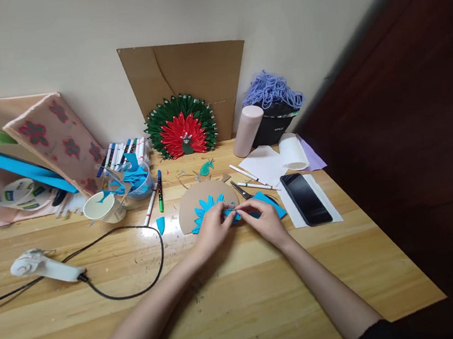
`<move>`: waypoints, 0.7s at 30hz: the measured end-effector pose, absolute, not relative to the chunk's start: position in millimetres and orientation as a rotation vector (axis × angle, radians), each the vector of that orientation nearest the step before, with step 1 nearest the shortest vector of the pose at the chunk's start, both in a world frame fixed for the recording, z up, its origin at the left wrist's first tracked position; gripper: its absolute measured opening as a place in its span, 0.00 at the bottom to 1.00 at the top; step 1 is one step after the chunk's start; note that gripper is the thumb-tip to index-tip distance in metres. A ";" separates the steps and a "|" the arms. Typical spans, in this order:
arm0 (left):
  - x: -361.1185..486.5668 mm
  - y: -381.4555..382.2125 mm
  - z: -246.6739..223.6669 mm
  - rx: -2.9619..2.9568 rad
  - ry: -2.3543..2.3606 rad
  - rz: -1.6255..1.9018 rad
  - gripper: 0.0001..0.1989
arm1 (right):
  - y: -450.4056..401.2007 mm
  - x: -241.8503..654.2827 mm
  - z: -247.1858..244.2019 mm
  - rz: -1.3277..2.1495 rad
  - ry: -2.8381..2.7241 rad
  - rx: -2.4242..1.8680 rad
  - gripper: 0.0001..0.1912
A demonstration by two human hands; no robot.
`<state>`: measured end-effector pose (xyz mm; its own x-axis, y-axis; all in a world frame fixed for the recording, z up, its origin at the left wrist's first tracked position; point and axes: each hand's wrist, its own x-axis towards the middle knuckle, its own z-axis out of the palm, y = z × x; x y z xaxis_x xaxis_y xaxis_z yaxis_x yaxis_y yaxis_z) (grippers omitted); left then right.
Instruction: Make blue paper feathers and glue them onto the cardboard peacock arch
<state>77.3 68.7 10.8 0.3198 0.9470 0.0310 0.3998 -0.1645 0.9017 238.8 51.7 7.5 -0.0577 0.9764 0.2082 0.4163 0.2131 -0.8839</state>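
Note:
A half-round piece of brown cardboard (189,207) lies on the table, with pointed blue petals (200,212) fanned out along its lower part. Over its right side my left hand (214,227) is closed, thumb and fingers pinching a small blue petal (228,211). My right hand (268,222) meets it from the other side, its fingertips pinched at the petal's end. Partly behind my right hand are scissors (242,190) and a blue sheet (277,207). A loose blue petal (161,225) rests left of the cardboard.
Left lies a white glue gun (57,267), its black cord looping across the table. A paper cup (103,207) and a tub of blue scraps (140,186) stand behind. A red-and-green fan craft (182,128) leans at the back. Right are a phone (306,199) and a pink bottle (247,131).

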 end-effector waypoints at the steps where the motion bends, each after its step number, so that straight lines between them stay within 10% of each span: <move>1: 80.4 64.5 10.2 1.694 1.254 0.817 0.09 | 51.6 239.3 7.7 0.811 -1.621 -1.336 0.04; 21: 87.4 43.9 -3.9 1.237 1.141 1.046 0.13 | 45.7 243.7 4.4 0.296 -1.994 -1.077 0.09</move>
<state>87.4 43.9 -3.9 0.1460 0.9870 -0.0670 0.0193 0.0648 0.9977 243.7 45.7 4.4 -0.2876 0.7782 0.5583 0.5828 0.6048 -0.5428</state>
